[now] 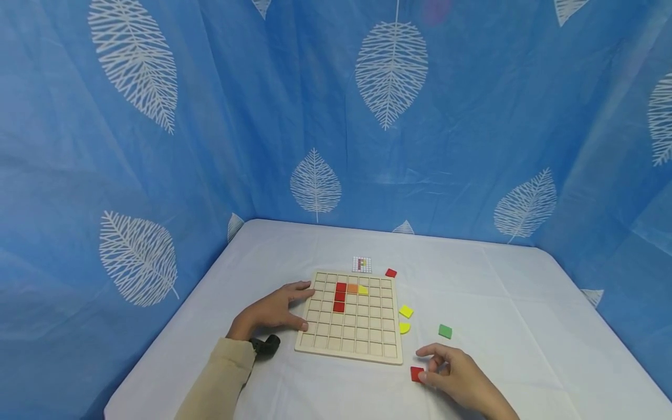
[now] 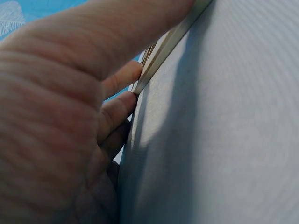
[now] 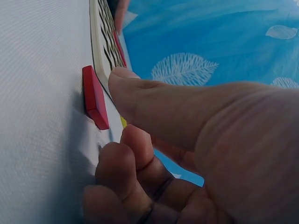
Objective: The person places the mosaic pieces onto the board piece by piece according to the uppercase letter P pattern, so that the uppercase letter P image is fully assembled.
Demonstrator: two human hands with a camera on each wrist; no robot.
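Observation:
A wooden grid board [image 1: 367, 332] lies on the white table. Three red square tiles [image 1: 339, 296] stand in a column on it, with an orange tile [image 1: 353, 289] and a yellow tile [image 1: 363, 290] right of the top one. Spread along the board's left edge, my left hand [image 1: 273, 308] touches it with thumb and fingertips. Right of the board's near corner, my right hand [image 1: 457, 376] hovers by a loose red tile [image 1: 416, 374]. In the right wrist view that red tile [image 3: 95, 99] lies flat, apart from my thumb; the other fingers bend loosely and hold nothing.
A small printed pattern card [image 1: 362, 265] and another red tile [image 1: 391, 272] lie behind the board. To its right are a yellow square [image 1: 406, 311], a yellow rounded piece [image 1: 404, 328] and a green tile [image 1: 445, 331]. A blue leaf-patterned curtain [image 1: 336, 116] surrounds the table.

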